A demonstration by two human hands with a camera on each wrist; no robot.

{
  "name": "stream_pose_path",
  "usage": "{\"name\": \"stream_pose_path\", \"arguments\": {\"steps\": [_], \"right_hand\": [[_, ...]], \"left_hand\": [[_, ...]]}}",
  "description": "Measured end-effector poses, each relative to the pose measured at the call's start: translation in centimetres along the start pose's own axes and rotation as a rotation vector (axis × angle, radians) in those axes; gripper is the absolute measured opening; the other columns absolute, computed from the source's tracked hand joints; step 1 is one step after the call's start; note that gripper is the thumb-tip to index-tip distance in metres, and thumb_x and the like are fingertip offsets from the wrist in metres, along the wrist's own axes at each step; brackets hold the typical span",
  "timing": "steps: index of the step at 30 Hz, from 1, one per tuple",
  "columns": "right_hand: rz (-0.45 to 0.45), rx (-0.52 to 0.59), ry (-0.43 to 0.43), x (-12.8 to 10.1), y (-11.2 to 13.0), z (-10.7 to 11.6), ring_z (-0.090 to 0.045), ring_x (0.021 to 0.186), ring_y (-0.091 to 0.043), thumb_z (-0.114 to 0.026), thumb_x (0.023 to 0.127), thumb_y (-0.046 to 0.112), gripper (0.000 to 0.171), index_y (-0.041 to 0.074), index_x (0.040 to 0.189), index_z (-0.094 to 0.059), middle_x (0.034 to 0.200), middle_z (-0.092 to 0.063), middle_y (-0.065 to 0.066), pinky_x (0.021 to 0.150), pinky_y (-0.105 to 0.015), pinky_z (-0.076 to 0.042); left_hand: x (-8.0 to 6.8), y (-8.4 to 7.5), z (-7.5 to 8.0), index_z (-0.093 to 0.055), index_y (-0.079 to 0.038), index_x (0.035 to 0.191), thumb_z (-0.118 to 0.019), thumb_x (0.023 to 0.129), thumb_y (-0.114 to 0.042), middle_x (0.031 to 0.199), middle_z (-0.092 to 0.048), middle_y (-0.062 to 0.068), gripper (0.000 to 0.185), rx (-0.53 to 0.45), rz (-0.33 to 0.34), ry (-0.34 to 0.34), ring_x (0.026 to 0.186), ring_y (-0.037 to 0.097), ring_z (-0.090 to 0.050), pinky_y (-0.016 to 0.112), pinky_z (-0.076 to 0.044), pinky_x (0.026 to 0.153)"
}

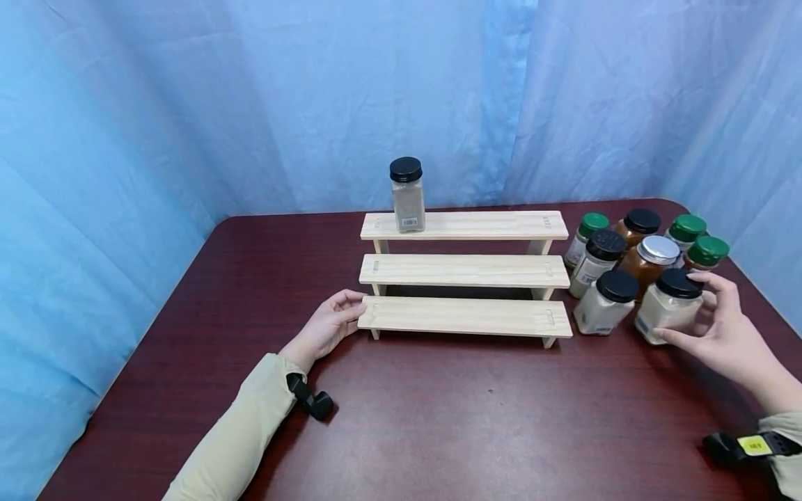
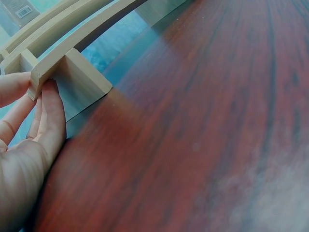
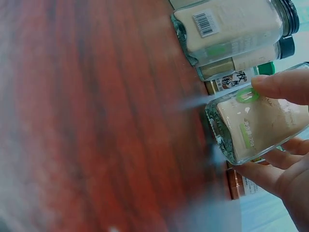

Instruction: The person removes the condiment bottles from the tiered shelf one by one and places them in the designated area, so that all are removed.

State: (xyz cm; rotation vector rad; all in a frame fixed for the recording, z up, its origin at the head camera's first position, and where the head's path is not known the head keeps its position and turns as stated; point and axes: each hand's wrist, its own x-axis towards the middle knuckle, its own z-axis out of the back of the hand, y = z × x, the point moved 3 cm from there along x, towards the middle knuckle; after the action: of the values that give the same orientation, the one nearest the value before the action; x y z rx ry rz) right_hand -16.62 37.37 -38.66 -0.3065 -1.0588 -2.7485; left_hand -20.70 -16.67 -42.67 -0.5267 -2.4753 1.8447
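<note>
A three-step wooden spice rack stands on the table. My left hand pinches the left end of its lowest step; in the left wrist view the thumb and fingers lie on either side of the board end. My right hand grips a black-lidded spice jar of pale powder at the right, thumb on one side and fingers on the other. In the right wrist view this jar is tilted. Another black-lidded jar of pale powder stands just left of it.
One tall black-lidded jar stands on the left of the top step. Behind the gripped jar are several more, among them a silver-lidded jar and green-lidded jars. Blue curtains hang behind and beside the dark red table.
</note>
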Motion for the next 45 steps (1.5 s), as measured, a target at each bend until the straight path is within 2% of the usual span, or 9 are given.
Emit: {"name": "stream_pose_path", "arguments": {"steps": [13, 16, 18, 20, 23, 26, 34, 39, 45], "right_hand": [[-0.038, 0.041, -0.021, -0.3, -0.4, -0.1, -0.032, 0.083, 0.028, -0.071, 0.080, -0.003, 0.096, 0.017, 0.147, -0.005, 0.118, -0.040, -0.040, 0.059, 0.003, -0.037], [-0.025, 0.037, -0.035, -0.4, -0.6, 0.0, -0.034, 0.083, 0.028, -0.071, 0.081, -0.002, 0.092, 0.016, 0.146, -0.008, 0.114, -0.050, -0.006, 0.060, 0.003, -0.038], [-0.006, 0.049, -0.045, -0.5, -0.7, 0.0, -0.036, 0.084, 0.028, -0.070, 0.081, -0.003, 0.091, 0.015, 0.146, -0.010, 0.111, -0.044, 0.018, 0.060, 0.002, -0.039], [0.022, 0.068, -0.061, -0.6, -0.7, 0.0, -0.038, 0.087, 0.027, -0.069, 0.081, -0.006, 0.088, 0.013, 0.145, -0.012, 0.109, -0.033, 0.033, 0.061, 0.002, -0.040], [0.062, 0.080, -0.085, -0.7, -0.8, 0.2, -0.038, 0.091, 0.026, -0.065, 0.081, -0.011, 0.082, 0.011, 0.144, -0.017, 0.111, -0.033, 0.036, 0.063, 0.003, -0.040], [0.077, 0.068, -0.104, -0.6, -2.0, 0.2, -0.042, 0.092, 0.025, -0.062, 0.082, -0.013, 0.077, 0.012, 0.143, -0.022, 0.113, -0.036, 0.034, 0.063, 0.002, -0.042], [-0.030, 0.011, -0.128, -0.6, -5.4, 0.3, -0.048, 0.079, 0.023, -0.065, 0.083, -0.006, 0.068, 0.016, 0.139, -0.034, 0.107, -0.040, 0.033, 0.059, -0.002, -0.044], [-0.026, -0.002, -0.143, -0.3, -6.5, 0.3, -0.045, 0.083, 0.025, -0.064, 0.083, -0.008, 0.067, 0.014, 0.139, -0.036, 0.109, -0.039, 0.033, 0.060, -0.001, -0.043], [-0.033, 0.022, -0.138, -0.1, -6.6, 0.4, -0.047, 0.082, 0.024, -0.064, 0.083, -0.008, 0.066, 0.015, 0.139, -0.037, 0.107, -0.043, 0.031, 0.060, -0.001, -0.044]], "left_hand": [[0.0, -0.1, -0.1, -0.055, -0.018, 0.097, -0.045, 0.095, 0.006, 0.090, -0.061, -0.003, 0.026, 0.001, 0.012, -0.010, 0.081, 0.007, -0.062, 0.020, -0.053, 0.072], [0.0, -0.2, -0.1, -0.055, -0.018, 0.098, -0.045, 0.095, 0.006, 0.091, -0.061, -0.004, 0.026, 0.002, 0.013, -0.008, 0.082, 0.007, -0.062, 0.021, -0.053, 0.073], [0.0, -0.2, -0.1, -0.055, -0.018, 0.098, -0.045, 0.095, 0.005, 0.091, -0.061, -0.004, 0.026, 0.001, 0.012, -0.005, 0.082, 0.007, -0.062, 0.021, -0.053, 0.073], [0.0, -0.2, -0.1, -0.055, -0.018, 0.098, -0.045, 0.095, 0.005, 0.092, -0.061, -0.004, 0.025, 0.000, 0.010, -0.003, 0.083, 0.007, -0.062, 0.021, -0.053, 0.074], [0.0, -0.1, -0.1, -0.055, -0.018, 0.098, -0.045, 0.095, 0.005, 0.091, -0.061, -0.003, 0.025, 0.002, 0.010, -0.005, 0.082, 0.007, -0.062, 0.021, -0.053, 0.074], [0.0, -0.1, 0.0, -0.055, -0.018, 0.098, -0.046, 0.095, 0.005, 0.091, -0.061, -0.003, 0.025, -0.001, 0.009, -0.006, 0.082, 0.007, -0.062, 0.021, -0.053, 0.073], [0.0, -0.2, 0.0, -0.056, -0.017, 0.099, -0.045, 0.095, 0.006, 0.092, -0.062, -0.003, 0.026, -0.004, -0.011, 0.021, 0.082, 0.007, -0.063, 0.021, -0.053, 0.073], [0.0, -0.1, 0.0, -0.056, -0.017, 0.099, -0.045, 0.095, 0.006, 0.092, -0.062, -0.003, 0.025, -0.004, -0.010, 0.019, 0.083, 0.007, -0.063, 0.021, -0.053, 0.073], [0.0, 0.0, 0.0, -0.055, -0.016, 0.100, -0.045, 0.095, 0.005, 0.092, -0.062, -0.003, 0.024, -0.004, -0.008, 0.016, 0.083, 0.007, -0.063, 0.021, -0.053, 0.073]]}}
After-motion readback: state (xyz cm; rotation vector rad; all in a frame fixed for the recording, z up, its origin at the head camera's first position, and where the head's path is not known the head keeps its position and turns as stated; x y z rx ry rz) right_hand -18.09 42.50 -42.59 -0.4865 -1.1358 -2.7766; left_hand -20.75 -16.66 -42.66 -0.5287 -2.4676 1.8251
